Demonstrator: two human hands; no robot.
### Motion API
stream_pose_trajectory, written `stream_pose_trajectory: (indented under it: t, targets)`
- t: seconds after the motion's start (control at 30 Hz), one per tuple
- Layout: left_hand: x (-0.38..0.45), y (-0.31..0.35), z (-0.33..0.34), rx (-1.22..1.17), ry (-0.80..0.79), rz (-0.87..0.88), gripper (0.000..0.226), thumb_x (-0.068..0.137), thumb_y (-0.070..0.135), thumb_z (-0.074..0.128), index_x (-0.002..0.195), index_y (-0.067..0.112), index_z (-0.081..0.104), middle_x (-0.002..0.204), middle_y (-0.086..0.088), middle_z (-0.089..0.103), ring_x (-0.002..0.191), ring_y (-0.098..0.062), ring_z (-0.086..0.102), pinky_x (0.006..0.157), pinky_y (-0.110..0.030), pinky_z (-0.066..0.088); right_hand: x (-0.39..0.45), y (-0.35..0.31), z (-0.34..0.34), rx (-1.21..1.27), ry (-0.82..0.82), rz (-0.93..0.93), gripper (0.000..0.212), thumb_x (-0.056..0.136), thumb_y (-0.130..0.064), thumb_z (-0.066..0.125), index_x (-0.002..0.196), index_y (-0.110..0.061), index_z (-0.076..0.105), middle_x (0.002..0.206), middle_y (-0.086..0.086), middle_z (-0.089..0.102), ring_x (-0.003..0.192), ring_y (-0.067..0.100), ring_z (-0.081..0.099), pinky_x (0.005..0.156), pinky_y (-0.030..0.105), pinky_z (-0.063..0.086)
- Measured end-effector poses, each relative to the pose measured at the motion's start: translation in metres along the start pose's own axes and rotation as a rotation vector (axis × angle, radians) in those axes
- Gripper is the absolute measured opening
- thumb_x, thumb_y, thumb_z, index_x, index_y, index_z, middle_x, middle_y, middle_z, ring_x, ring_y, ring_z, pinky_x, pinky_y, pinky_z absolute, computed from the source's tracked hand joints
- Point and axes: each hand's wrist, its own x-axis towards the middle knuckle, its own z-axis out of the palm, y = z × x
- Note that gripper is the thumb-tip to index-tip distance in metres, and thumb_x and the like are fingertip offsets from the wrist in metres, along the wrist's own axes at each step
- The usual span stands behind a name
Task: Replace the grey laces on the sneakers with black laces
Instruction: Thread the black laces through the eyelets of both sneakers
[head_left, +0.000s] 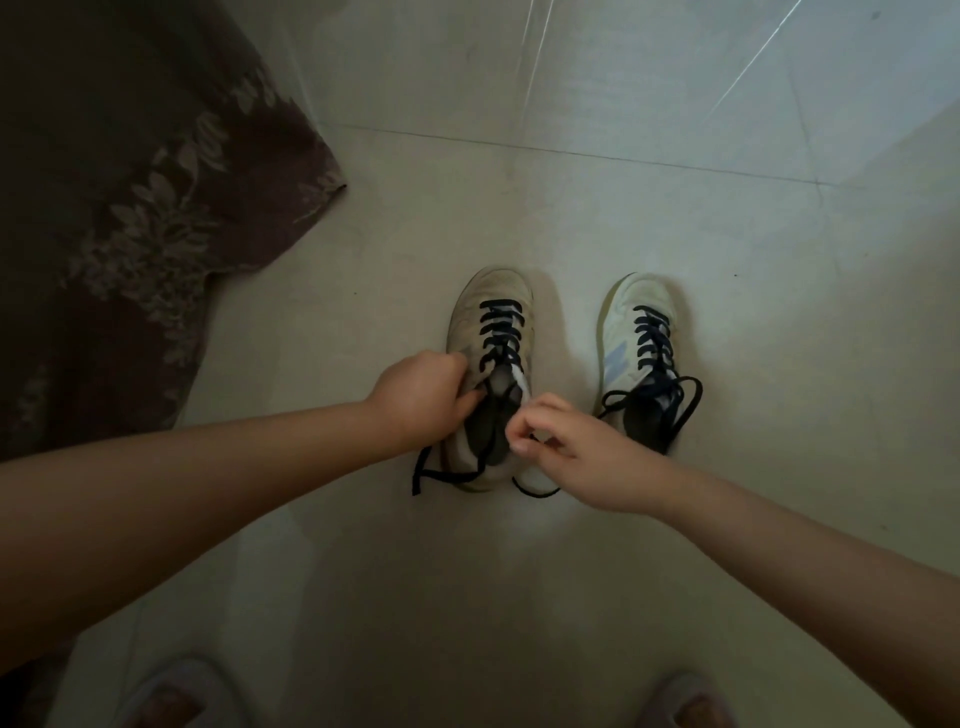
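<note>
Two pale sneakers stand side by side on the tiled floor, toes pointing away from me. The left sneaker (488, 312) carries a black lace (500, 332) threaded up its eyelets; the lace's loose ends trail onto the floor by the heel (431, 475). My left hand (421, 395) grips that sneaker's collar on its left side, fingers curled at the opening. My right hand (550, 441) pinches the black lace just right of the sneaker's opening. The right sneaker (623, 322) has a black lace tied in a bow (660, 395). No grey lace is in view.
A dark floral cloth (130, 208) hangs over the floor at the left. My two feet in light slippers (171, 696) (685, 701) show at the bottom edge. Pale floor tiles (571, 182) stretch beyond the sneakers.
</note>
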Motion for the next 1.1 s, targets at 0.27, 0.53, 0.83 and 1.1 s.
stream_pose_trajectory:
  t: [0.27, 0.53, 0.83, 1.1]
  targets:
    - [0.001, -0.002, 0.005, 0.022, 0.004, 0.008, 0.025, 0.092, 0.039, 0.052, 0.086, 0.017, 0.041, 0.09, -0.011, 0.062, 0.086, -0.03, 0.06, 0.062, -0.029, 0.036, -0.002, -0.022, -0.016, -0.055, -0.2, 0.025, 0.01, 0.098, -0.021, 0.046, 0.09, -0.021, 0.052, 0.086, -0.006, 0.067, 0.089, 0.014, 0.062, 0.08, 0.023, 0.047]
    - [-0.006, -0.011, 0.0, -0.055, 0.16, 0.394, 0.038, 0.088, 0.031, 0.051, 0.124, 0.024, 0.059, 0.092, 0.002, 0.053, 0.067, -0.019, 0.057, 0.058, -0.025, 0.042, -0.001, -0.006, -0.002, -0.089, 0.002, 0.161, 0.012, 0.094, -0.022, 0.055, 0.101, -0.018, 0.063, 0.082, -0.002, 0.067, 0.078, 0.014, 0.063, 0.075, 0.026, 0.05]
    - [0.012, 0.018, -0.011, 0.197, -0.062, 0.394, 0.027, 0.092, 0.026, 0.043, 0.107, 0.016, 0.063, 0.11, -0.006, 0.045, 0.101, -0.023, 0.05, 0.071, -0.028, 0.039, 0.015, -0.007, -0.001, 0.159, -0.006, 0.348, 0.031, 0.093, -0.014, 0.047, 0.122, -0.021, 0.055, 0.064, -0.007, 0.062, 0.042, -0.005, 0.048, 0.048, 0.014, 0.039]
    - [0.022, 0.014, -0.022, -0.109, -0.213, 0.323, 0.029, 0.088, 0.004, 0.051, 0.11, 0.01, 0.068, 0.088, 0.001, 0.043, 0.089, -0.011, 0.042, 0.078, -0.021, 0.034, 0.006, 0.005, -0.001, 0.244, 0.245, 0.137, 0.03, 0.092, -0.026, 0.059, 0.122, -0.031, 0.061, 0.077, -0.003, 0.056, 0.066, -0.003, 0.051, 0.069, 0.012, 0.041]
